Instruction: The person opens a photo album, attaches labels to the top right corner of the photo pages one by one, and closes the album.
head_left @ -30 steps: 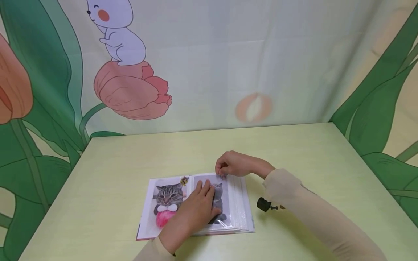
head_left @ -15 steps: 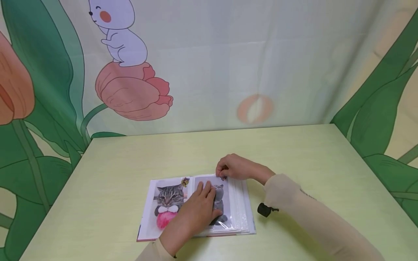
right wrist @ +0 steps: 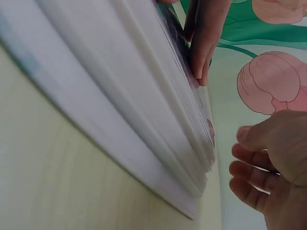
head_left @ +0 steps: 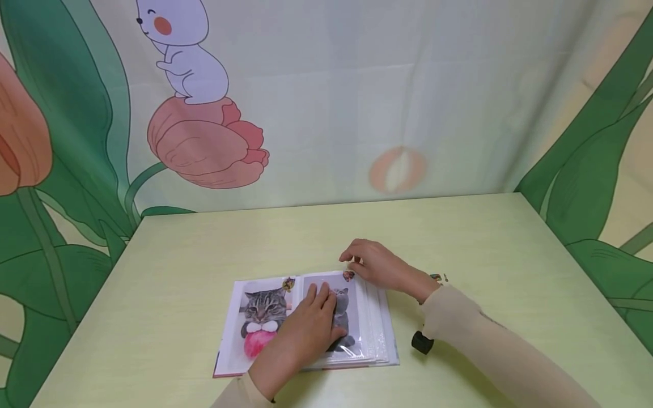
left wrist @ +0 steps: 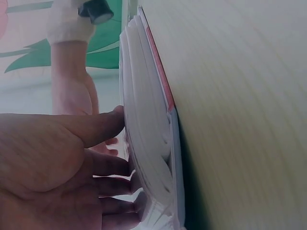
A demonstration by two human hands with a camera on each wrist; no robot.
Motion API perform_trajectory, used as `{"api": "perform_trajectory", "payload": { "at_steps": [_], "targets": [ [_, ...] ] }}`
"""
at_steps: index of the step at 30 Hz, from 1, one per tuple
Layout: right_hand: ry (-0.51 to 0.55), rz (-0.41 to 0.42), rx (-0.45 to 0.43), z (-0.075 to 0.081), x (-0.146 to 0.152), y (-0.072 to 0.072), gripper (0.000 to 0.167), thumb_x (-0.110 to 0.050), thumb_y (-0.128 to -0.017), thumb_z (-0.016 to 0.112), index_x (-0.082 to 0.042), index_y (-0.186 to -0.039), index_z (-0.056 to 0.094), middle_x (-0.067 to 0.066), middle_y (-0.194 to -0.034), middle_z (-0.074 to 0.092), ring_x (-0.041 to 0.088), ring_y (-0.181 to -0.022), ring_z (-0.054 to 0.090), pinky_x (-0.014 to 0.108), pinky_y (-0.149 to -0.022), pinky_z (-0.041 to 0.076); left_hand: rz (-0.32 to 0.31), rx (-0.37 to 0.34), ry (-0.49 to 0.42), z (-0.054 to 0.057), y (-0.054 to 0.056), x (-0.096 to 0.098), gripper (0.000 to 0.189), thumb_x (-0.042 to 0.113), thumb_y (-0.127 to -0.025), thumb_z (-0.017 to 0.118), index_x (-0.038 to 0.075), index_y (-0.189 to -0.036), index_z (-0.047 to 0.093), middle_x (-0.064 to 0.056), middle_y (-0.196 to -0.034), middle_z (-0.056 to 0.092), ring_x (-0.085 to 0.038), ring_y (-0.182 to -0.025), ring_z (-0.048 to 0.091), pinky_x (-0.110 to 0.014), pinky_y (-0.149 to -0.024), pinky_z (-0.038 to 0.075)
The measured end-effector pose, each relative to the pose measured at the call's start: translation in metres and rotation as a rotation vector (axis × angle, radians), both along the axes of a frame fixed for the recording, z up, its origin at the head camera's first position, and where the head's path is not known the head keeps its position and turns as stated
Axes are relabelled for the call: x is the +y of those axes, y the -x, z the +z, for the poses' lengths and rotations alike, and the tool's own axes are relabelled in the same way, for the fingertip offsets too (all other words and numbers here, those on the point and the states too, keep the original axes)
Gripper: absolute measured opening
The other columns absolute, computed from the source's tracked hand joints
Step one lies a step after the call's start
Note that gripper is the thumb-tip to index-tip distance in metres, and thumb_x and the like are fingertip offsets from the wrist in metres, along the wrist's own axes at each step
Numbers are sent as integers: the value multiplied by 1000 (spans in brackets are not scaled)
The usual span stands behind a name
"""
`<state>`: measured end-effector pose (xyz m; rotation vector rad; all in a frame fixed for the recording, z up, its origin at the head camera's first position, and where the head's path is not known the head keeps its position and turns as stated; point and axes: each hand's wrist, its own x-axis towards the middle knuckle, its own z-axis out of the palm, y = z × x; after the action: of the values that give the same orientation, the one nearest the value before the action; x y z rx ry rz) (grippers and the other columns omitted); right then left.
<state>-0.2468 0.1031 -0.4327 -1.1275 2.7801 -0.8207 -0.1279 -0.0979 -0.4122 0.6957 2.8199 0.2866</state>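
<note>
An open photo album (head_left: 228, 340) lies on the table, with a tabby cat picture (head_left: 264, 306) on the left page and a grey cat picture (head_left: 342, 309) on the right. My left hand (head_left: 312, 326) rests flat on the right page, fingers extended, partly covering the grey cat. A small colourful sticker (head_left: 348, 276) sits at that page's upper right corner. Just above this corner hovers my right hand (head_left: 380, 265), fingers loosely bent with nothing between them; the right wrist view shows its fingertips apart from the page edges. Another sticker (head_left: 288, 284) marks the left page's upper right corner.
Small colourful pieces (head_left: 436, 277) lie on the table (head_left: 510, 255) behind my right forearm, which partly hides them. A black cylindrical object (head_left: 422, 343) shows beside the right sleeve. A printed curtain (head_left: 316, 113) hangs behind the table's back edge.
My right hand has let go of the sticker at the right page's corner and lifted slightly to the right, its fingers spreading. The left hand stays in place.
</note>
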Motion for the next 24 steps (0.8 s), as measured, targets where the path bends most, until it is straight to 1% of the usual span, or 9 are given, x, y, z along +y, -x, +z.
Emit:
{"api": "perform_trajectory", "payload": {
  "at_steps": [4, 7, 8, 10, 13, 15, 18, 22, 24],
  "targets": [
    [-27, -103, 116, 4, 7, -20, 24, -8, -100, 67, -3, -124, 72, 12, -125, 69, 29, -120, 63, 46, -102, 51, -1, 4, 0, 0, 0, 0, 70, 38, -101, 66, -9, -149, 46, -27, -159, 38, -46, -149, 31, -47, -121, 31],
    [-84, -118, 173, 4, 10, -39, 33, -12, -102, 65, 0, -133, 67, 16, -136, 64, 33, -129, 58, 51, -104, 49, -5, 13, -8, 0, -1, 0, 70, 37, -101, 67, -9, -149, 46, -27, -158, 39, -46, -149, 32, -48, -120, 31],
    [-111, -114, 182, 2, 10, -45, 36, -13, -103, 64, 0, -136, 65, 17, -140, 62, 34, -132, 56, 53, -104, 49, -6, 16, -10, -1, -1, 0, 70, 37, -101, 67, -9, -149, 47, -28, -158, 39, -47, -148, 32, -48, -120, 31],
    [-171, -100, 173, 0, 10, -57, 42, -19, -105, 61, -1, -143, 59, 18, -149, 55, 36, -140, 49, 56, -106, 47, -8, 16, -14, -1, -1, 0, 70, 38, -101, 66, -9, -149, 46, -28, -158, 39, -47, -149, 32, -48, -120, 31],
    [-260, -76, 139, -2, 7, -71, 51, -27, -108, 55, -2, -151, 50, 17, -159, 44, 37, -148, 39, 58, -107, 44, -9, 18, -17, -2, 0, 0, 70, 38, -101, 67, -9, -149, 46, -27, -159, 38, -47, -149, 31, -49, -120, 31],
    [-304, -63, 113, -4, 5, -76, 54, -32, -109, 51, -4, -155, 46, 15, -162, 40, 36, -150, 35, 58, -107, 43, -9, 18, -15, -2, 0, 0, 71, 38, -101, 67, -9, -150, 46, -27, -159, 38, -47, -149, 31, -49, -120, 31],
    [-372, -49, 110, -6, 2, -80, 58, -37, -110, 47, -3, -157, 42, 12, -164, 37, 35, -151, 33, 57, -106, 44, -16, 22, -12, -3, 1, 0, 70, 37, -101, 67, -9, -149, 46, -28, -159, 38, -47, -149, 31, -49, -121, 30],
    [-435, -58, 123, -9, 0, -80, 61, -42, -110, 46, -5, -158, 41, 10, -165, 36, 34, -150, 35, 55, -104, 45, -17, 16, -15, -4, 1, 0, 70, 37, -101, 66, -9, -149, 46, -28, -159, 38, -47, -149, 31, -49, -121, 29],
    [-444, -68, 129, -9, -1, -78, 62, -43, -110, 46, -5, -158, 41, 9, -165, 37, 35, -150, 36, 55, -103, 44, -13, 14, -19, -4, 1, 0, 70, 37, -101, 66, -9, -149, 46, -28, -159, 38, -47, -149, 30, -49, -121, 29]
  ]
}}
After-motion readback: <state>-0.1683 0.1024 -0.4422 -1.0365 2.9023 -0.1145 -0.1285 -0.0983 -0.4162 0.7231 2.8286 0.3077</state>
